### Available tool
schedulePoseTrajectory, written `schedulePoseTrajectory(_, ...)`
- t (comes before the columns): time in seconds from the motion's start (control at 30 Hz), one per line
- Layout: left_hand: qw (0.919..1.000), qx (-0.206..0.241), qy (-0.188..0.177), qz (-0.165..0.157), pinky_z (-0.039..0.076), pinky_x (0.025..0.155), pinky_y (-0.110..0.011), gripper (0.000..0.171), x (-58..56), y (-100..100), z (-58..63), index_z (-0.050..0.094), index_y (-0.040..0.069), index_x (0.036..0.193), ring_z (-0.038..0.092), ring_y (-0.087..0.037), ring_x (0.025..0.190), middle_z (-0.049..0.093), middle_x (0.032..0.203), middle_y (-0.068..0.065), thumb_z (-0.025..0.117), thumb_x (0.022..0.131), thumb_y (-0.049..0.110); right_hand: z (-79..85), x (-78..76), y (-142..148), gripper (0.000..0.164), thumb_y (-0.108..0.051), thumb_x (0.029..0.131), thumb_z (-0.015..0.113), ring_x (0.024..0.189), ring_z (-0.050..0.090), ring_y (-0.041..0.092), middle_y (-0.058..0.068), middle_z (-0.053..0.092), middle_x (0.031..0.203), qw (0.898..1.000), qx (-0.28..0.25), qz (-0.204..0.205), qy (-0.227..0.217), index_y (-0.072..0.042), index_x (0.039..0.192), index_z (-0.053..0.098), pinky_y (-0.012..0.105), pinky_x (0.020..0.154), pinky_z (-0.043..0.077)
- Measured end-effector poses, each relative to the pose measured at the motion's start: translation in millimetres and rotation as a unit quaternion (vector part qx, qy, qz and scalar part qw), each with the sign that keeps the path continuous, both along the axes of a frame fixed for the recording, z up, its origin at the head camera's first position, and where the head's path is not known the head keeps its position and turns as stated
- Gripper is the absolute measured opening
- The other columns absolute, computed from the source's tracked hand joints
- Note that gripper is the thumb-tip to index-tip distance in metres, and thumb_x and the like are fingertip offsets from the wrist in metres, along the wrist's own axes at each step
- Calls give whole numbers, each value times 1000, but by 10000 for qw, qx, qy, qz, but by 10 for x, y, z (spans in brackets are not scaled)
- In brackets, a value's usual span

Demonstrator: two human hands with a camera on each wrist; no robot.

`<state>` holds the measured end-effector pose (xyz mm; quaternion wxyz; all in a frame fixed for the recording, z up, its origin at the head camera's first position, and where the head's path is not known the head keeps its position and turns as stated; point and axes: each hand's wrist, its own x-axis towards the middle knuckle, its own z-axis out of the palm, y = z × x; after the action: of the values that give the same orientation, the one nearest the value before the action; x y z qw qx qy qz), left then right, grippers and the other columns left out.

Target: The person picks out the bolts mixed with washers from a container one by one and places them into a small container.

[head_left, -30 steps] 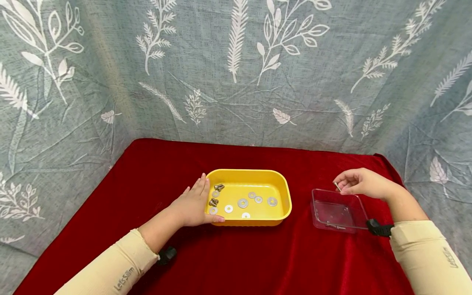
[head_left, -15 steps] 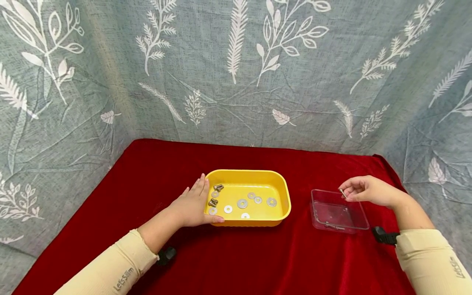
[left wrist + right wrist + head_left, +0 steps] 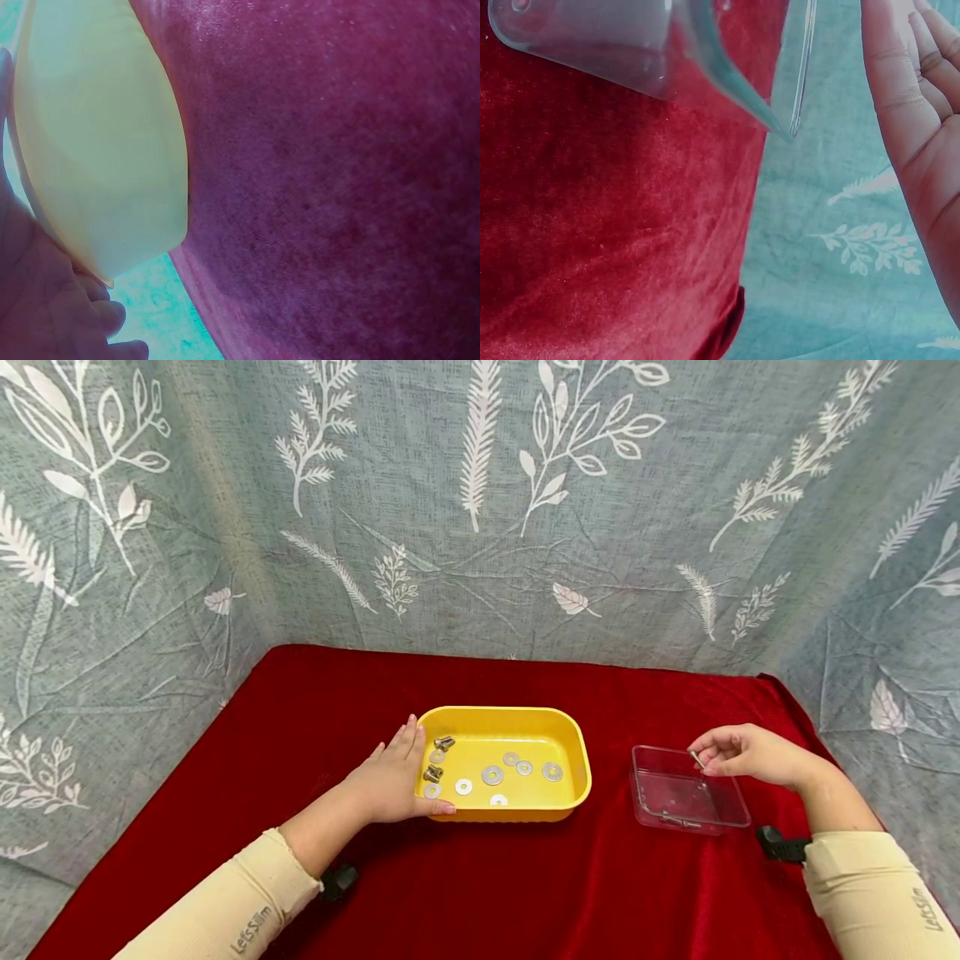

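My left hand [image 3: 390, 777] lies against the left end of a yellow tray [image 3: 581, 777], fingers straight along its side and thumb on the front rim. In the left wrist view, those fingers touch the tray's outer wall [image 3: 105, 150]. Several flat washers [image 3: 492, 775] are spread over the tray's floor, and a few short bolts [image 3: 433, 773] lie at its left end. Over the back right of a clear plastic box [image 3: 636, 785], my right hand [image 3: 757, 760] pinches a small metal screw [image 3: 697, 759] between thumb and fingers. The right wrist view shows only part of this hand, without the screw.
A few slim screws [image 3: 678, 821] lie in the clear box near its front. Red velvet cloth [image 3: 525, 893] covers the table, with a gap between tray and box. A patterned grey-blue curtain [image 3: 450, 527] hangs behind and at both sides.
My right hand has shifted right and slightly down with the screw, from the box's back edge to above its back right part. The left hand stays on the tray.
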<state>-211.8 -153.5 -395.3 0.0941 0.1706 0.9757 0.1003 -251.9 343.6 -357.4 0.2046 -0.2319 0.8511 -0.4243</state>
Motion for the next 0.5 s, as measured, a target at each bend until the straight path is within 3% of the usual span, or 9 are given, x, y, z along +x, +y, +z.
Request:
schedulePoseTrajectory(0.37,10000,-20,-40,-22,17,107,-52,127,-3,13,10,6,-5,144,3,-29,139,-5,151,-21,50,63,82,-64,-10,13,39,-5,83,64,84,63,9,19,64,97,9999,75,124,7,18,112,51,23,72,51)
schedulePoseTrajectory(0.5,10000,-2,-41,-31,17,107,-53,126,0,9,15,6,-6,144,3,-30,139,-5,151,-21,50,64,81,-81,-22,15,40,-4,83,64,84,64,11,15,65,95,9998,-11,192,47,19,112,50,25,72,52)
